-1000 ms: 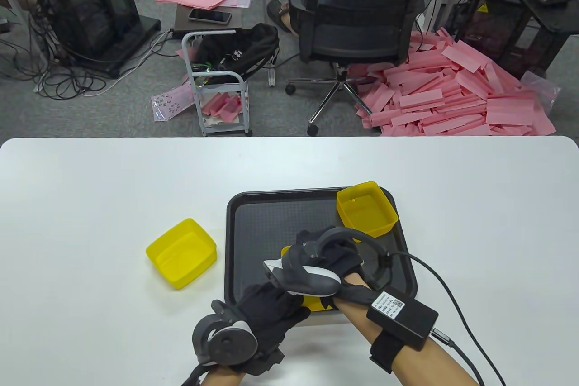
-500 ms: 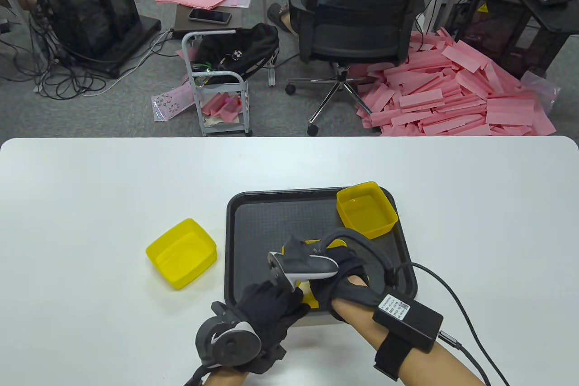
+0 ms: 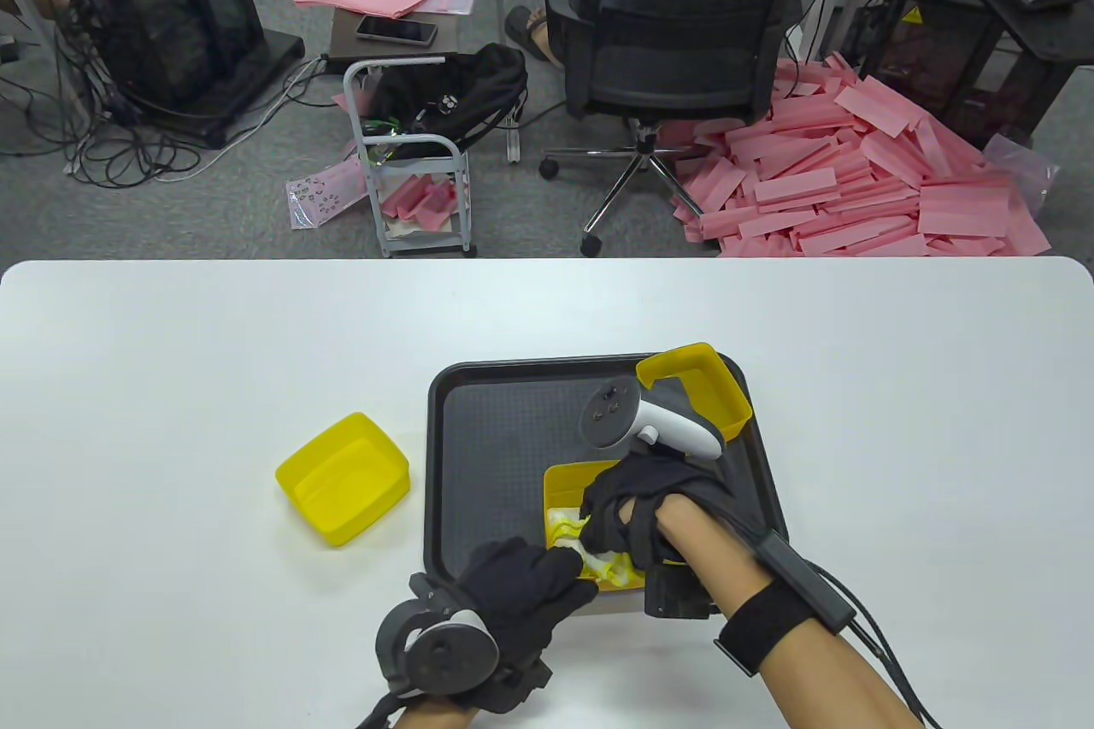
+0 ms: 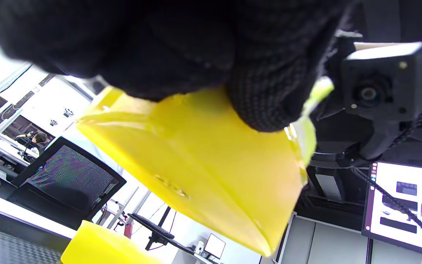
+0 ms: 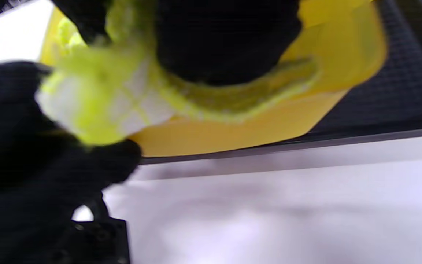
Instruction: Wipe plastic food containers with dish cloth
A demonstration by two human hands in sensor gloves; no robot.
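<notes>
A yellow plastic container (image 3: pixel 566 493) sits tilted at the near edge of the black tray (image 3: pixel 496 430). My left hand (image 3: pixel 521 584) grips its near rim; the container's underside fills the left wrist view (image 4: pixel 203 161). My right hand (image 3: pixel 637 507) presses a yellow-and-white dish cloth (image 3: pixel 590 554) into the container. The cloth and container (image 5: pixel 328 47) show blurred in the right wrist view, cloth (image 5: pixel 97 99) under my fingers. A second yellow container (image 3: pixel 696 387) stands at the tray's far right corner. A third (image 3: pixel 342 477) stands on the table left of the tray.
The white table (image 3: pixel 171 387) stretches left and right of the tray. Beyond its far edge are an office chair (image 3: pixel 675 20), a small cart (image 3: pixel 410 156) and a pile of pink foam strips (image 3: pixel 855 173) on the floor.
My right hand has turned over and pushed the cloth down into the container; its tracker swung from near side to far side. The container and cloth now show. My left hand held still.
</notes>
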